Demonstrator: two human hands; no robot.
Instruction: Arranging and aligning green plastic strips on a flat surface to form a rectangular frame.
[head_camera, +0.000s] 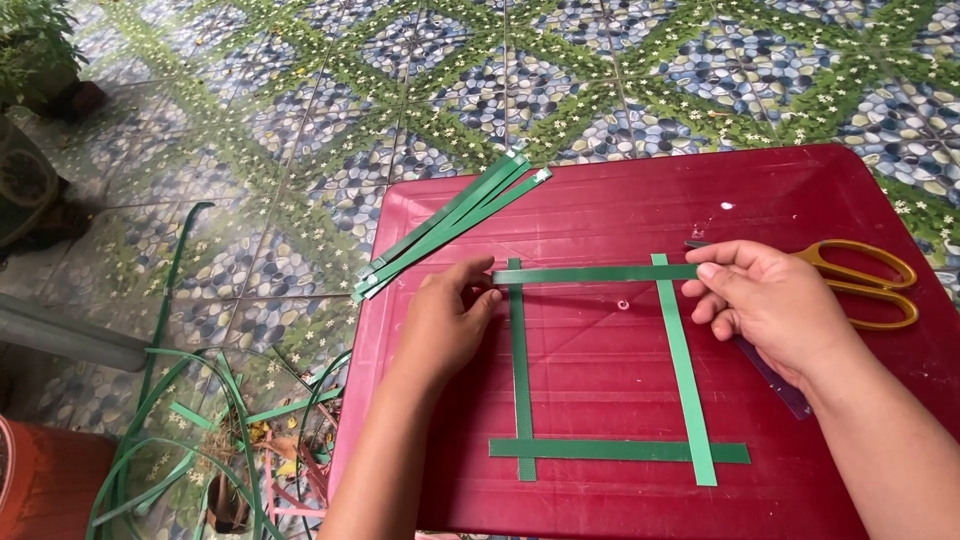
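Both hands, left (447, 318) and right (765, 295), are pinching the top strip (600, 273) mid-frame, fingers closed; it's looking ready to slide off the uprights (518, 360).

Yellow-handled scissors (865, 280) — patterned floor tiles (620, 80)

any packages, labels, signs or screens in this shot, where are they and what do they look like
None in view: no package, label, sign or screen.
What is there: green flat strips laid in a square on a dark red tabletop.
The left hand and right hand hold the top strip.
Yellow-handled scissors lie beside the right hand.
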